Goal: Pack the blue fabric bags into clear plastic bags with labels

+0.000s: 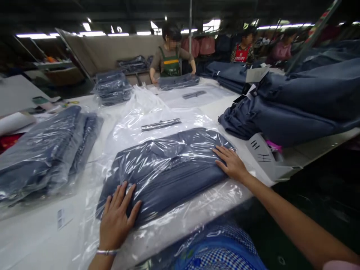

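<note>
A folded dark blue garment in a clear plastic bag [174, 165] lies across the white table in front of me. On its left end rests my left hand [119, 212], fingers spread and a silver bangle at the wrist. My right hand [229, 163] lies on the bag's right end with its fingers apart. Neither hand grips anything. Just beyond the garment, a dark strip [161, 124] shows on more clear plastic.
Bagged garments [47, 146] lie at the left, and a bagged stack [112, 88] stands farther back. Loose dark garments [292, 105] are heaped at the right beside a marked white card [260, 153]. Across the table, a person [170, 56] handles another bagged garment.
</note>
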Demonstrator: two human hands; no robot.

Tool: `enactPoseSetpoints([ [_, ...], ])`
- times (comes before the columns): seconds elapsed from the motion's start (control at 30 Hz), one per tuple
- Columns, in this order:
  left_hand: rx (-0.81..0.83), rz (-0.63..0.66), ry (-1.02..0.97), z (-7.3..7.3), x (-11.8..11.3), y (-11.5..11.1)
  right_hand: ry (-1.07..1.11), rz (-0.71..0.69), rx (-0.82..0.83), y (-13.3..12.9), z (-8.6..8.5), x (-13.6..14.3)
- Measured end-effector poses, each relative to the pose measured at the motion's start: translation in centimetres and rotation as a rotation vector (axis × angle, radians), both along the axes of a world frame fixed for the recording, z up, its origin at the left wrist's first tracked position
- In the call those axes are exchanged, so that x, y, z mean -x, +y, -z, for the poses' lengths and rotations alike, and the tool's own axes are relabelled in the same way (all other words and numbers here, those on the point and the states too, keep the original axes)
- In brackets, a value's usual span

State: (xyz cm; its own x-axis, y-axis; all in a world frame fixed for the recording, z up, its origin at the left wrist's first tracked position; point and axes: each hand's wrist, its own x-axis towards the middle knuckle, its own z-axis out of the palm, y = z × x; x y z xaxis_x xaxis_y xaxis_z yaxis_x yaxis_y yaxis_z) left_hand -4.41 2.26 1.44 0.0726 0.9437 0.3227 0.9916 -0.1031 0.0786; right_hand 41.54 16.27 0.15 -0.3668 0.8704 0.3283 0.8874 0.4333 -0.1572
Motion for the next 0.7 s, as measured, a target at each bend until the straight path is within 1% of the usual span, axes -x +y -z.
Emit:
enactPoseSetpoints([
  [0.07,-0.029,-0.004,-0.047,0.4,-0.3,0.0,0.055,0.020,-0.018,-0.3,0.8,0.0],
  [0.13,-0.054,-0.008,-0.075,0.6,-0.5,0.2,0.100,0.044,-0.047,-0.4,1.3,0.2],
  [0.23,-0.090,0.002,-0.072,0.7,-0.4,0.8,0.131,0.050,-0.069,-0.3,1.6,0.5],
  [0.33,-0.114,0.056,-0.023,1.0,0.2,0.8,0.117,0.024,-0.088,-0.1,1.5,0.4],
  [0.4,-0.095,0.156,0.028,1.2,0.8,0.5,0.087,-0.017,-0.106,-0.2,1.5,0.1],
  [0.5,-0.039,0.327,0.105,1.2,1.8,-0.1,0.017,-0.126,-0.110,-0.7,1.4,-0.9],
  [0.63,-0.039,0.400,0.182,0.7,3.1,-0.8,-0.058,-0.281,-0.081,-2.0,1.2,-2.6],
  [0.7,-0.033,0.422,0.220,0.3,3.6,-0.9,-0.083,-0.323,-0.077,-2.6,1.0,-3.3],
])
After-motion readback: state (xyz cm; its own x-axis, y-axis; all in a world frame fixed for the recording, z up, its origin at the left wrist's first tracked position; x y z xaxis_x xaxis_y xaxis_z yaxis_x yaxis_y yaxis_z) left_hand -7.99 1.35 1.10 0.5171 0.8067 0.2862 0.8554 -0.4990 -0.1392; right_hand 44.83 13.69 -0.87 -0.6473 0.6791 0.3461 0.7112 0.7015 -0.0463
